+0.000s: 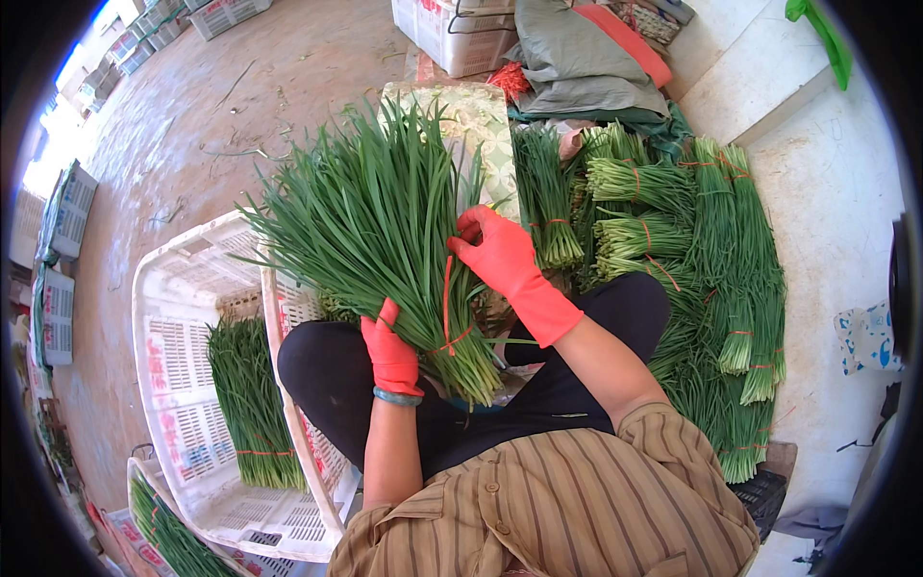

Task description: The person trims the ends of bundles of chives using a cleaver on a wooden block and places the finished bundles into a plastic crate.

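A large bunch of green garlic chives [382, 216] lies across my lap, its leaves fanned towards the upper left and its pale stem ends towards me. Around the stems runs a red tie [456, 339], with one loose end reaching up the leaves. My left hand [393, 350], in a red rubber glove, supports the bunch from its left side, thumb over the leaves. On the right edge of the leaves, my gloved right hand [497, 252] has its thumb and fingertips drawn together; a leaf between them cannot be made out clearly.
On my left stands a white plastic crate [209, 288] holding a tied chive bundle [252, 411]. Stacked tied bundles [649, 238] lie on my right beside a white wall [815, 252]. Ahead are a patterned board [497, 144], a grey sack [577, 65] and another crate [461, 36].
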{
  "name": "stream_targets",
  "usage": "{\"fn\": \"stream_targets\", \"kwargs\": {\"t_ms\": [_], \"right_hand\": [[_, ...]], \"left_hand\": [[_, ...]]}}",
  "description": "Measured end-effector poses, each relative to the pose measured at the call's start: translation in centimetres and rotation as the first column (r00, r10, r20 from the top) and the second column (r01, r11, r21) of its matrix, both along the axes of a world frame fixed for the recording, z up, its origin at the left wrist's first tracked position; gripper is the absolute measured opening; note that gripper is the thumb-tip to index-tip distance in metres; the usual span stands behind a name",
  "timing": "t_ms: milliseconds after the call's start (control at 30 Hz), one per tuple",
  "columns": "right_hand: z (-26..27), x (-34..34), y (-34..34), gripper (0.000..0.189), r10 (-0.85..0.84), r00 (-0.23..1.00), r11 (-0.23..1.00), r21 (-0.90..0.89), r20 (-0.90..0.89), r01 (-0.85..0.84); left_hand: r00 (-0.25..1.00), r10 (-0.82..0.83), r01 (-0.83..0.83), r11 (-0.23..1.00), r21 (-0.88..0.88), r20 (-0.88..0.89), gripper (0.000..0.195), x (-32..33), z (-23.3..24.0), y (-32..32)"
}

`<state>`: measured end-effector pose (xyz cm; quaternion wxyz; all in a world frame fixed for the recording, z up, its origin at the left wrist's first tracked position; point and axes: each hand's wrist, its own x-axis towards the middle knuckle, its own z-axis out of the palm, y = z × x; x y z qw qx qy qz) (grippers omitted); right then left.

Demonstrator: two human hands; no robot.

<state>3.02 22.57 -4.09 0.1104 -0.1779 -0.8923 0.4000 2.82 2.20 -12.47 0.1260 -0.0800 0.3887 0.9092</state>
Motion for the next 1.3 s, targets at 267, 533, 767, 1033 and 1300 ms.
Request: {"fn": "stream_targets", "kwargs": {"t_ms": [267,533,767,1033,1300], "right_hand": [[-0.4,0.7,-0.5,0.026,0.029,0.976,0.997,-0.065,-0.215,-0.044],[-0.4,0.3,-0.7,0.026,0.037,0.923,0.947,0.309,-0.383,0.09],[0.5,0.6,-0.4,0.021,0.236,0.962,0.881,0.449,-0.135,-0.153],[0.7,-0.6,0.1,0.028,0.068,0.993,0.99,-0.131,0.093,-0.056],[1.8,4.5,-2.6,0.013,0.466,0.772,0.832,0.51,-0.433,-0.217]], "left_hand": [[1.0,-0.019,0.019,0.999,0.026,0.009,0.052,0.0,-0.2,-0.1],[1.0,-0.024,0.024,1.0,0.014,0.004,0.053,0.1,-0.4,-0.2],[1.0,-0.025,0.024,0.999,0.021,0.011,0.052,0.0,-0.7,-0.2],[0.999,-0.037,0.037,0.999,-0.017,0.012,0.052,0.2,-0.2,0.0],[0.996,0.028,-0.025,0.999,-0.042,0.088,0.046,-0.2,-0.6,0.0]]}}
